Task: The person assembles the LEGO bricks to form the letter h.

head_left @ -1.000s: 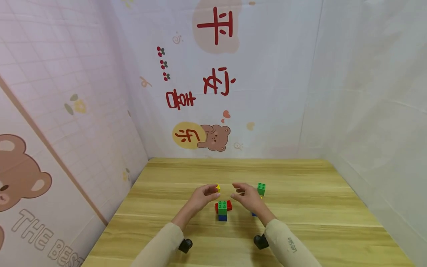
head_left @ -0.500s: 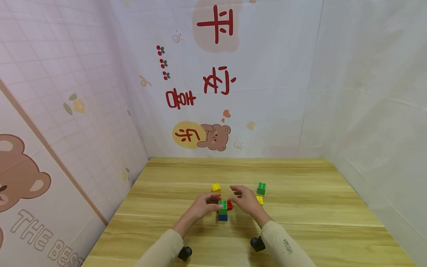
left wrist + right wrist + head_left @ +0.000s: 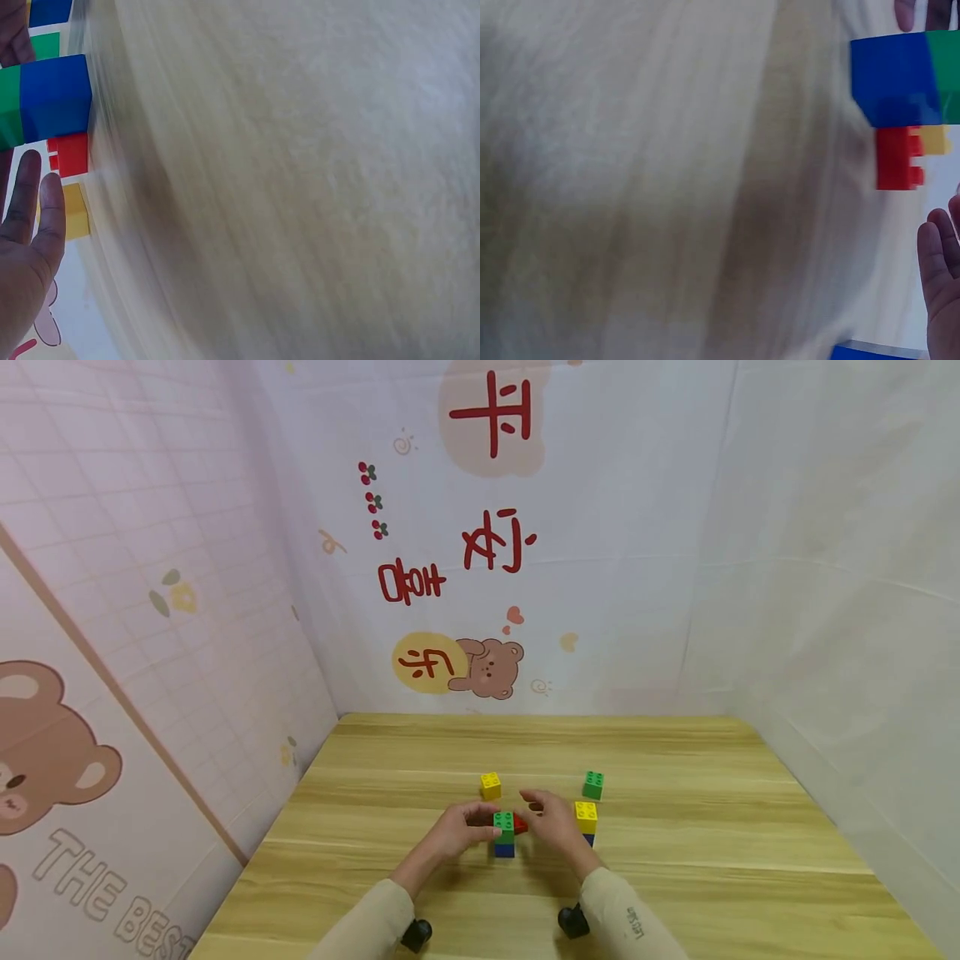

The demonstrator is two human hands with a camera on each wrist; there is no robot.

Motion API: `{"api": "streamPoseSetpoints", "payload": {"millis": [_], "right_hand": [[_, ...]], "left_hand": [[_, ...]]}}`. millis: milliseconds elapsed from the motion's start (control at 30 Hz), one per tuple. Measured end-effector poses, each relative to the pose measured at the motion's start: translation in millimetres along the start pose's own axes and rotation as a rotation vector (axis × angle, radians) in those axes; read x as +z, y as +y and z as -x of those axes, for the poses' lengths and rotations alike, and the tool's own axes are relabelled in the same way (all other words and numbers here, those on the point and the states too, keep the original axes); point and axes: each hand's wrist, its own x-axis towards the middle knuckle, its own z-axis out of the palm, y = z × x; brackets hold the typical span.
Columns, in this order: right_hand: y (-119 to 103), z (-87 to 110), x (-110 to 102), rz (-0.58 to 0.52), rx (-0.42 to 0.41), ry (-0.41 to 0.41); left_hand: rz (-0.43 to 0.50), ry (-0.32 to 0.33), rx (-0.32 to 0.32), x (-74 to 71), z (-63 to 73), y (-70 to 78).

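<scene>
A green toy brick (image 3: 506, 822) stacked on a blue brick (image 3: 505, 851) stands upright in the head view, between both hands. My left hand (image 3: 456, 828) is at its left side; the thumb overlaps the green brick and the fingers reach behind it, extended. To the right, my right hand (image 3: 555, 822) is held with loosely bent fingers, a gap separating it from the stack. Behind the stack lies a red brick (image 3: 521, 824), partly hidden. Both wrist views show the stack's blue brick (image 3: 56, 97) low on the table, with the red brick (image 3: 895, 159) beyond it.
A single yellow brick (image 3: 491, 786) lies farther back, left of centre. Right of my right hand stands a yellow brick (image 3: 586, 816) on a dark blue one, with a green brick (image 3: 593, 785) behind. A printed cloth (image 3: 615, 568) hangs at the table's (image 3: 675, 760) back edge.
Both hands have come down and nearer, from behind the green and blue stack to its two sides. The yellow brick at the back and the yellow-topped stack have come into fuller view.
</scene>
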Motion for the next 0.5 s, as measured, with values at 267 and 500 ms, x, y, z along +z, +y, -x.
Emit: {"api": "streamPoseSetpoints", "payload": {"millis": [267,500], "right_hand": [[18.1,-0.3,11.8,-0.061,0.053,-0.016],[23.6,-2.6,15.2,-0.048,0.059,-0.039]], "left_hand": [[0.024,-0.001,-0.020,-0.6,2.6,-0.5],[0.040,0.012,-0.035,1.2,3.4,-1.3]]}}
